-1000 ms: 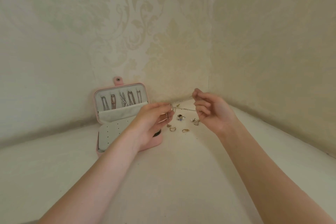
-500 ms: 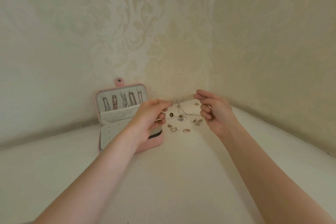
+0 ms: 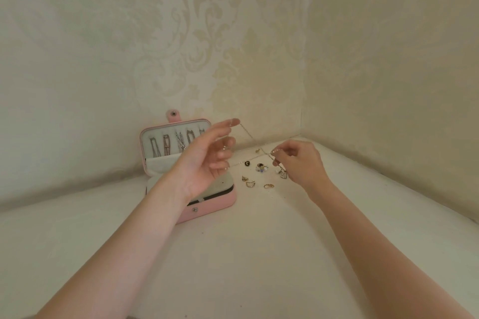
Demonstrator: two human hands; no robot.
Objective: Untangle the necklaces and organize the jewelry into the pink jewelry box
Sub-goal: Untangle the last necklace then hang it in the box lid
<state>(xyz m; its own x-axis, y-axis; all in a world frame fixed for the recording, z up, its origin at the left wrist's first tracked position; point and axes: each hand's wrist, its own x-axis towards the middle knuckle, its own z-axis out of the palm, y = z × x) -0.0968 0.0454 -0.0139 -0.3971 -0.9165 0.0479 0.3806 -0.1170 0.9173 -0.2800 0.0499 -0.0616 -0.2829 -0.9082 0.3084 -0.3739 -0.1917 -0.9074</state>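
A thin gold necklace chain [image 3: 249,135] is stretched between my two hands above the white surface. My left hand [image 3: 207,158] is raised in front of the pink jewelry box [image 3: 215,203], palm up, pinching one end of the chain at its fingertips. My right hand [image 3: 300,163] pinches the other end lower, over the loose jewelry. The box stands open, its lid [image 3: 155,134] upright with several necklaces hung inside. Rings and earrings [image 3: 261,166] lie scattered to the right of the box, with gold hoops [image 3: 250,184] nearer me.
The white surface sits in a corner between two patterned cream walls [image 3: 363,72]. The box's lower tray is partly hidden behind my left hand. A small heart-shaped piece [image 3: 283,175] lies beside my right hand.
My left hand has risen and turned palm up, lifting its end of the chain. My right hand has dropped toward the loose jewelry, so the chain now slants down to the right.
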